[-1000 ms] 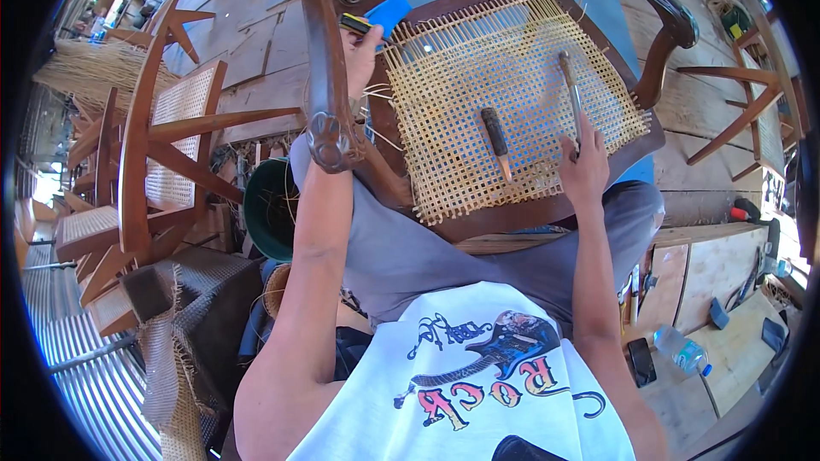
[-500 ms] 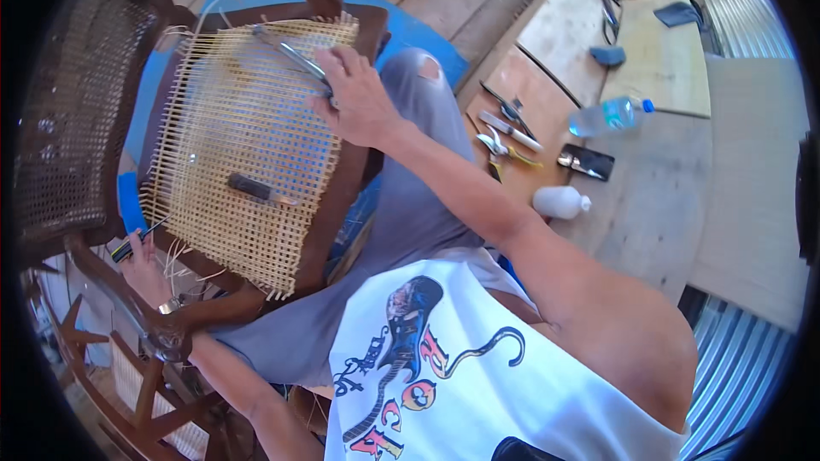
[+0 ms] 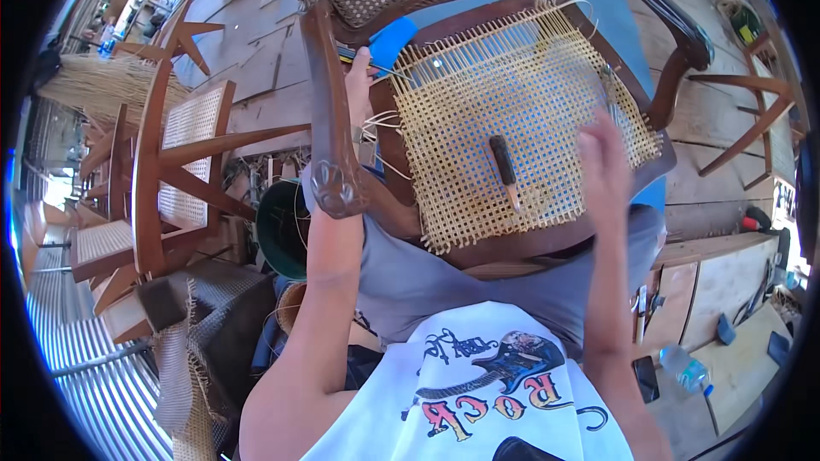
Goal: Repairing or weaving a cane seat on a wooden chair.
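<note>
A sheet of woven cane (image 3: 461,128) lies over the seat of a dark wooden armchair (image 3: 328,119), its loose strand ends sticking out at the rim. My left hand (image 3: 360,85), partly behind the armrest, is closed round a screwdriver-like tool (image 3: 345,53) with a yellow-and-black handle. Its thin shaft reaches the cane's left edge. Above the right front of the sheet is my right hand (image 3: 605,158), smeared by motion, so its grip is unclear. A dark-handled tool with a pale pointed tip (image 3: 502,160) rests on the cane. Beyond my right hand lies a slim metal tool (image 3: 606,75), partly blurred.
At left stand wooden chairs with cane panels (image 3: 190,132) and a dark green bucket (image 3: 280,230). A blue piece (image 3: 393,41) sits by the seat's back left corner. On the right, a low wooden bench (image 3: 713,290) carries a water bottle (image 3: 683,367) and a phone (image 3: 647,378).
The view has swung leftward, so the chair now appears farther right. My right hand has left the slim metal tool, which stays on the cane. My left hand keeps its tool.
</note>
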Motion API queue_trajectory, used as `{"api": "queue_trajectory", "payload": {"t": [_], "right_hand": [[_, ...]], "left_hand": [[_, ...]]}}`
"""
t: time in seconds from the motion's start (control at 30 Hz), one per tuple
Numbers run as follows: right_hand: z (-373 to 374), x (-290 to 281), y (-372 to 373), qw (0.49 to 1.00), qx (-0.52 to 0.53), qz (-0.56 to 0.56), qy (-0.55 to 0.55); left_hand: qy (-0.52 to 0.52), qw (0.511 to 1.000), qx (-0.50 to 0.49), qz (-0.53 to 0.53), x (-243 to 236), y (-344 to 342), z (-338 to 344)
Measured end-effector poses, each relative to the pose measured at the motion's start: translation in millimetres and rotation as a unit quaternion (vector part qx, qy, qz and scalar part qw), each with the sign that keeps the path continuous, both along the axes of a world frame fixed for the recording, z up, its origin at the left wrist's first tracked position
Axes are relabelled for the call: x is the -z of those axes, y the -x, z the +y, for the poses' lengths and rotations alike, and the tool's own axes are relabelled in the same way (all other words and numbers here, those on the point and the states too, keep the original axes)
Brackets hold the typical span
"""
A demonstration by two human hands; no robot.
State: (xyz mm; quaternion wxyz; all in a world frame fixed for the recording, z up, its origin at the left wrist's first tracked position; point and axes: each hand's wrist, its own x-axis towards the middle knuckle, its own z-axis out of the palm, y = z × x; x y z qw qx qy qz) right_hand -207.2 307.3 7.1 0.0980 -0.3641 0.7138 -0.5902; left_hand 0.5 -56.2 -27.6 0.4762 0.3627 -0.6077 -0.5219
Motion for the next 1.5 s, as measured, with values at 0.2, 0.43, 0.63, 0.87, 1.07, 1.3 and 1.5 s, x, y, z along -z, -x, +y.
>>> {"api": "queue_trajectory", "payload": {"t": [0.2,0.43,0.63,0.87,1.07,1.3,1.5], "right_hand": [[-189,27,-20,0.945,-0.222,0.237,-0.040],[-303,66,-51,0.884,-0.225,0.409,-0.016],[-298,39,-48,0.940,-0.155,0.291,-0.083],[-201,32,-30,0.911,-0.375,0.109,-0.136],[-163,76,83,0.933,-0.251,0.166,-0.198],[-157,59,83,0.937,-0.026,0.299,-0.180],[-117,20,-67,0.775,-0.590,0.096,-0.202]], "left_hand": [[-0.002,0.997,0.017,0.073,-24,7,-2],[-0.021,0.989,0.015,0.144,0,-38,-27],[0.089,0.987,-0.074,-0.107,-14,-50,-25],[0.002,0.999,-0.036,0.002,-16,-34,-17],[0.185,0.965,-0.078,-0.171,-25,-30,-9],[0.076,0.973,-0.098,-0.195,0,-36,-38],[0.156,0.967,-0.064,-0.192,-7,-24,-14]]}}
